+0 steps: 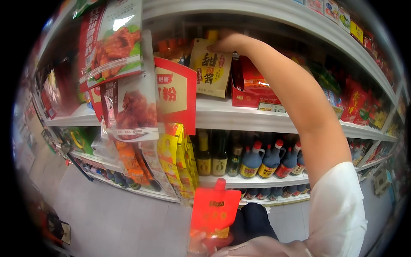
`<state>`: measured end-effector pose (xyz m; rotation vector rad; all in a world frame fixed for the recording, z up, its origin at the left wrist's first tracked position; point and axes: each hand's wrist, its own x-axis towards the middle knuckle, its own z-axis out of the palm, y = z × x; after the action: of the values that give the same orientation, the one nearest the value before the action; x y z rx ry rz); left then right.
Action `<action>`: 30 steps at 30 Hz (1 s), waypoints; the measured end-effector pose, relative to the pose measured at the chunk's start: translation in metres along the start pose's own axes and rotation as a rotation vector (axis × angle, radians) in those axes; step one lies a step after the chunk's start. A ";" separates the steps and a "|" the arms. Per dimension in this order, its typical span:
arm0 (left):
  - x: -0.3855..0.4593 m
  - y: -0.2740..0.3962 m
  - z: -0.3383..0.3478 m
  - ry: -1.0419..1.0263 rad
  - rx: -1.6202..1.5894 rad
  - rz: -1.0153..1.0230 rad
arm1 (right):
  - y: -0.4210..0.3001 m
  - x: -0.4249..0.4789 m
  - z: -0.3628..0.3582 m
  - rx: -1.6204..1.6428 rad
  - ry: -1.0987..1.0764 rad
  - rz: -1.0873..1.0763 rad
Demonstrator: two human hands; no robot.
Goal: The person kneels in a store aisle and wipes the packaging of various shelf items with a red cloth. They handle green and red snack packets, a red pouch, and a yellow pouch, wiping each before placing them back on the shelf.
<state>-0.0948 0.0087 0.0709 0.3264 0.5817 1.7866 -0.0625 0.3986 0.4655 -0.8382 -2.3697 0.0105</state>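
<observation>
At the bottom of the view, my left hand [210, 242] holds a bright red spouted pouch [214, 205] by its lower end, red cap upward. My right arm stretches up to the shelf. There my right hand [229, 41], partly blurred and in shade, grips the upper right corner of a cream sauce pouch [210, 72] with a yellow cap [212, 34]. This pouch stands at the shelf's front edge, slightly tilted, and bears large printed characters. The right fingertips are hard to make out. Beside it sits a red display carton [239, 96] with red packets.
Seasoning packets [112, 48] hang at the left, in front of the shelves, with yellow sachet strips [175, 154] below. A red-edged card sign [191, 96] juts out beside the cream pouch. Sauce bottles [252, 162] line the lower shelf [253, 182]. Grey floor [128, 221] lies beneath.
</observation>
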 end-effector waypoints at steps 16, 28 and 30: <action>-0.019 0.002 0.023 -0.008 -0.007 -0.031 | -0.047 -0.066 -0.050 0.310 -0.096 -0.002; -0.024 -0.001 0.032 -0.028 0.004 -0.080 | -0.054 -0.116 -0.075 0.554 0.070 -0.121; -0.022 -0.006 0.025 -0.019 0.005 -0.077 | -0.062 -0.133 -0.086 0.534 0.064 -0.151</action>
<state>-0.0707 -0.0060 0.0905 0.3199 0.5780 1.7070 0.0310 0.2566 0.4746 -0.3948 -2.2038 0.5223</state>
